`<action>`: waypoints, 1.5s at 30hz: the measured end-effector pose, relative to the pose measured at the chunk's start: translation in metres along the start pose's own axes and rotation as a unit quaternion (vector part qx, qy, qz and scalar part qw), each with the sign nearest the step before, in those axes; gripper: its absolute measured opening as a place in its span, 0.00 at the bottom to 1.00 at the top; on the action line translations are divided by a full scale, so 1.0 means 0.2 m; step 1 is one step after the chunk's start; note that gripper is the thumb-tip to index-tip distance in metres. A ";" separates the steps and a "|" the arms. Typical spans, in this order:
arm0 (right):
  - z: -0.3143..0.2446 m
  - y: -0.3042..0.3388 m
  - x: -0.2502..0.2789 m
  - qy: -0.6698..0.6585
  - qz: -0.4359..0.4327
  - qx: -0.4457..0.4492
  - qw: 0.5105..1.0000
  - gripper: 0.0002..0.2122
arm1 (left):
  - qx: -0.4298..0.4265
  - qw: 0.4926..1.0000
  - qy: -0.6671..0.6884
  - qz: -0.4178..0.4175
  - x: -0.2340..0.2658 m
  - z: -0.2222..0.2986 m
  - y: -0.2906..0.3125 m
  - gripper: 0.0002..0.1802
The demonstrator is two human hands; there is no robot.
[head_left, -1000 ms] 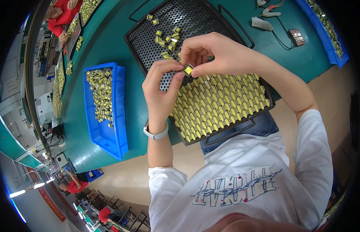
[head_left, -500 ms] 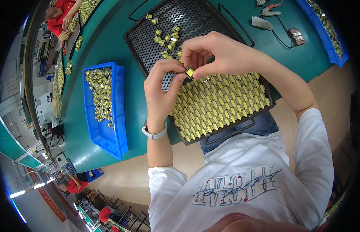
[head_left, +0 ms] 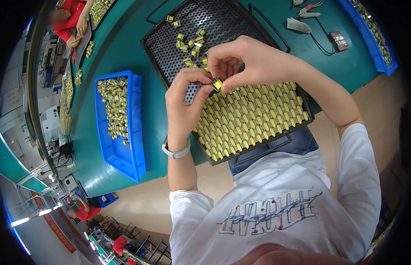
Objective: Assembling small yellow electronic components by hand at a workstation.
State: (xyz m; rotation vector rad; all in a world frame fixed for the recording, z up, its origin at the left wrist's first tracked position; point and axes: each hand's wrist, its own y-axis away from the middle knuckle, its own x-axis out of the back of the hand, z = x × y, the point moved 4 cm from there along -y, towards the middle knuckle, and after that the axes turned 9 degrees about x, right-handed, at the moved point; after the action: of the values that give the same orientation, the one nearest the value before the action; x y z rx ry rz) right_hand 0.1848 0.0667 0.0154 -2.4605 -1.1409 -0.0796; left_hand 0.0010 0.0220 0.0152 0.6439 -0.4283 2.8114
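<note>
Between the fingertips of both hands is a small yellow-taped transformer (head_left: 217,83), held above a black perforated tray (head_left: 205,157). My left hand (head_left: 185,95) pinches it from the left with thumb and forefinger. From the right, my right hand (head_left: 243,64) grips it between thumb and curled fingers. Under and beside the hands, neat slanting rows of yellow transformers (head_left: 254,117) fill the near part of the tray. Several loose transformers (head_left: 191,46) lie scattered in the tray beyond the hands.
Left of the tray stands a blue bin (head_left: 137,128) of loose transformers on the green table (head_left: 161,163). Cables with clips (head_left: 309,15) lie at far right, near another blue bin (head_left: 382,66). A co-worker in a red shirt (head_left: 70,22) sits at upper left.
The transformer has turned very slightly between my fingertips. Both hands stay in almost the same place. The co-worker's hands at upper left have shifted a little.
</note>
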 end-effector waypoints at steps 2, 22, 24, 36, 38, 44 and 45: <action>0.00 0.00 0.00 0.000 -0.003 -0.001 1.000 0.10 | 0.001 1.000 0.002 -0.001 0.00 0.00 0.00 0.09; 0.05 0.03 0.05 0.292 0.057 -0.041 0.954 0.11 | 0.007 0.967 -0.252 0.038 -0.04 -0.02 -0.01 0.14; 0.09 0.05 0.07 0.356 0.067 -0.096 0.927 0.11 | 0.010 0.963 -0.265 0.044 -0.03 -0.04 -0.02 0.13; 0.17 0.06 0.11 0.384 0.073 -0.061 0.919 0.06 | 0.096 0.962 -0.236 0.093 0.02 -0.09 -0.01 0.11; 0.19 0.05 0.10 0.373 0.039 -0.069 0.924 0.06 | 0.108 0.963 -0.228 0.099 0.02 -0.09 -0.01 0.10; 0.18 0.04 0.07 0.298 -0.024 -0.137 0.944 0.04 | 0.167 0.962 -0.175 0.128 0.05 -0.12 0.00 0.08; 0.18 0.05 0.07 0.296 -0.019 -0.135 0.945 0.04 | 0.150 0.964 -0.181 0.123 0.05 -0.12 0.00 0.08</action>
State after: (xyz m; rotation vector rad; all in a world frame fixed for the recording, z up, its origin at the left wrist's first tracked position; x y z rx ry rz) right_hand 0.1963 0.0856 -0.0171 -2.3729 -0.9450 -0.9752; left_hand -0.0161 0.0309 -0.0005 1.2624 -0.1474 3.0225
